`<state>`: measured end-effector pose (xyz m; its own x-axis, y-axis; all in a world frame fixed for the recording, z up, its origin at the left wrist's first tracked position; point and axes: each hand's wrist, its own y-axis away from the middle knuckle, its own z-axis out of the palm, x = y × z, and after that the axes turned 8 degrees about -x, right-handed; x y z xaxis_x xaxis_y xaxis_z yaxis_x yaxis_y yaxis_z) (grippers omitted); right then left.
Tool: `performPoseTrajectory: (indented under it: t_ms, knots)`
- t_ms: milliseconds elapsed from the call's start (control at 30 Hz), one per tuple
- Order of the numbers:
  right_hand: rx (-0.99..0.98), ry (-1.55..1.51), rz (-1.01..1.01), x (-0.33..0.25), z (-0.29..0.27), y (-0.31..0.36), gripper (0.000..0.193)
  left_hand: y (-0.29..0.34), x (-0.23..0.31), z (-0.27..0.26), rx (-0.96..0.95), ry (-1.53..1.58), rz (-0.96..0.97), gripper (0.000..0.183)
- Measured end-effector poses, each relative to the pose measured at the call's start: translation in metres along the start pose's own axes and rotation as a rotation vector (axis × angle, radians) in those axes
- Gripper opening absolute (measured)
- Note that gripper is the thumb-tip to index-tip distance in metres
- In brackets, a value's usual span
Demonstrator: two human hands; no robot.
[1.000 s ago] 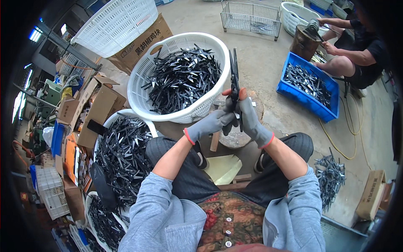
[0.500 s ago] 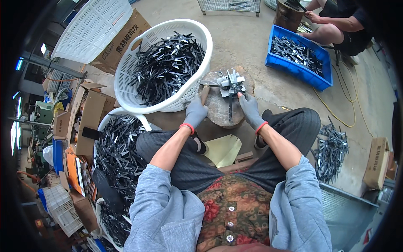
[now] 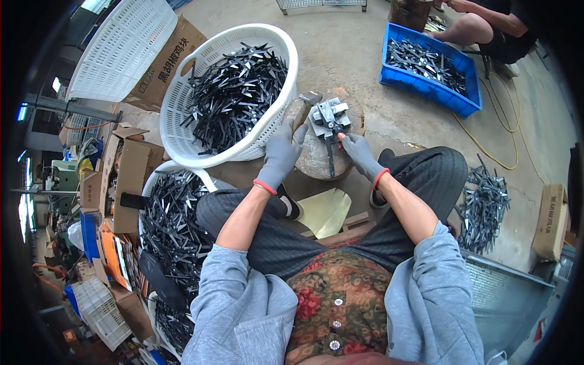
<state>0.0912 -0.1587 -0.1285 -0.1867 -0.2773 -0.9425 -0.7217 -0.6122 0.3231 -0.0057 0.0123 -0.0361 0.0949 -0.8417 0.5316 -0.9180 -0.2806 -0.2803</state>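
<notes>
My left hand (image 3: pixel 281 151), in a grey glove with a red cuff, is closed round the wooden handle of a hammer (image 3: pixel 298 112). The hammer's metal head (image 3: pixel 311 98) is just left of a small silver metal fixture (image 3: pixel 329 115) on a round stump (image 3: pixel 312 159). My right hand (image 3: pixel 360 153), gloved alike, pinches at the fixture's near right side on a small dark metal piece (image 3: pixel 338 131), partly hidden by the fingers. A long dark metal strip (image 3: pixel 331 159) extends from the fixture toward me over the stump.
A white basket (image 3: pixel 291 67) of dark blade-like pieces stands left of the stump, another (image 3: pixel 210 180) by my left knee. Far right are a blue crate (image 3: pixel 430 96) of pieces and a seated person (image 3: pixel 496 27). A loose pile (image 3: pixel 483 207) lies right of my knee.
My left hand has shifted slightly left, and the hammer head has swung up and away from the fixture. My right hand stays at the fixture. The whole view has shifted slightly.
</notes>
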Motion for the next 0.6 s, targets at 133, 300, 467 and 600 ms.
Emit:
performPoseTrajectory:
  t_ms: [133,300,467,600]
  knots:
    - [0.029,-0.031,0.012,0.004,0.0,-0.003,0.036,-0.003,-0.003,0.018,-0.245,-0.185,-0.275,0.03]
    - [0.017,-0.037,-0.006,0.005,0.001,-0.004,0.037,-0.01,-0.007,0.016,-0.274,-0.162,-0.292,0.03]
    - [-0.011,0.002,0.021,0.008,-0.006,-0.006,0.036,-0.017,0.04,-0.019,0.095,0.184,-0.006,0.018]
    - [-0.003,0.02,-0.039,0.004,0.0,-0.004,0.037,-0.009,-0.01,0.018,-0.142,-0.174,-0.138,0.026]
